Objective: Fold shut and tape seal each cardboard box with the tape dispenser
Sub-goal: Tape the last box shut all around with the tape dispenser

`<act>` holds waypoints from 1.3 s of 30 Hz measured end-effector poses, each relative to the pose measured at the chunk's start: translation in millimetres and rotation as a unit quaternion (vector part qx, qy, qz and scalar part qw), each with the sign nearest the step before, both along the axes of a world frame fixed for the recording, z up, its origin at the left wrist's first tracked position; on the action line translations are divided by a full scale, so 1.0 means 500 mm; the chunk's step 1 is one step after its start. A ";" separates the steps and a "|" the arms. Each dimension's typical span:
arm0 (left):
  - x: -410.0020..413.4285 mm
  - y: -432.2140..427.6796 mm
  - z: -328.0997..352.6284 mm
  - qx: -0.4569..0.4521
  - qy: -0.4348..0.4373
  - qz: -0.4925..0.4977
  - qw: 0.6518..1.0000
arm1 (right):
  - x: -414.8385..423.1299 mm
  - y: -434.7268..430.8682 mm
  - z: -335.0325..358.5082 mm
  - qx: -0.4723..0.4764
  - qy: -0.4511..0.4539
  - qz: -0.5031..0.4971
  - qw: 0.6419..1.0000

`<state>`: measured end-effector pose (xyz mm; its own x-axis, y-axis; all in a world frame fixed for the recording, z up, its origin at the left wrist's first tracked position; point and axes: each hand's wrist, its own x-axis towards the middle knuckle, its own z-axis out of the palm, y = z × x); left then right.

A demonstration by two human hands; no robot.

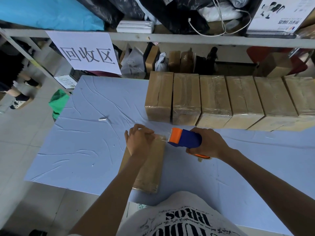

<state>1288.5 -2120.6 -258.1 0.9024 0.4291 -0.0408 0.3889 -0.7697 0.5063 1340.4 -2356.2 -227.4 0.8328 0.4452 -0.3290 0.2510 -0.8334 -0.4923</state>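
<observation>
The cardboard box (pixel 150 166) lies lengthwise on the blue-covered worktop (pixel 85 142) right before the person, its far end toward twelve o'clock. It looks light and stiff, though the flaps would likely spring up if released, so pressing down flat on the top near the seam seems the sensible hold. The glossy clear tape already on its far end will be slick under the fingers.

The left hand (pixel 139 142) rests on the box's far end, fingers curled and pinching or pressing the free end of a clear tape strip (pixel 162 132) against the cardboard; whether it nips the tape or only pins it I cannot tell.

At three o'clock of that hand, the right hand (pixel 207 144) is wrapped firmly around the blue and orange tape dispenser (pixel 185 137), its grip closed on the handle, the orange roller end just beside the box's right far corner.

Sealed boxes (pixel 214 99) stand in a row at one o'clock.
</observation>
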 end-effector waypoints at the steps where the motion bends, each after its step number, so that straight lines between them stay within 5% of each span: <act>1: 0.000 0.003 0.000 0.002 0.009 -0.006 1.000 | -0.001 0.000 -0.001 -0.002 0.000 0.000 1.000; 9: 0.008 0.015 0.004 0.010 0.068 -0.021 0.997 | 0.000 0.000 -0.009 0.006 0.018 -0.007 1.000; 15: 0.024 0.006 0.008 -0.141 0.070 0.103 0.982 | -0.002 0.003 -0.008 0.003 0.033 -0.003 0.999; 20: -0.007 -0.043 0.012 -0.050 0.021 0.022 0.998 | -0.002 0.009 -0.007 -0.012 0.043 0.017 0.999; 26: -0.030 -0.035 0.007 0.103 0.154 -0.088 0.979 | -0.004 0.013 -0.007 -0.032 0.069 0.019 0.997; 31: -0.061 -0.041 -0.006 0.127 0.036 -0.170 0.977 | -0.011 0.018 -0.001 -0.032 0.055 0.012 0.998; 34: -0.074 -0.040 -0.008 0.179 0.142 -0.173 0.958 | -0.014 0.016 -0.002 -0.032 0.051 0.007 0.998; 39: -0.071 -0.020 0.011 0.166 0.110 -0.170 0.965 | -0.018 0.018 0.019 -0.004 0.025 -0.011 1.000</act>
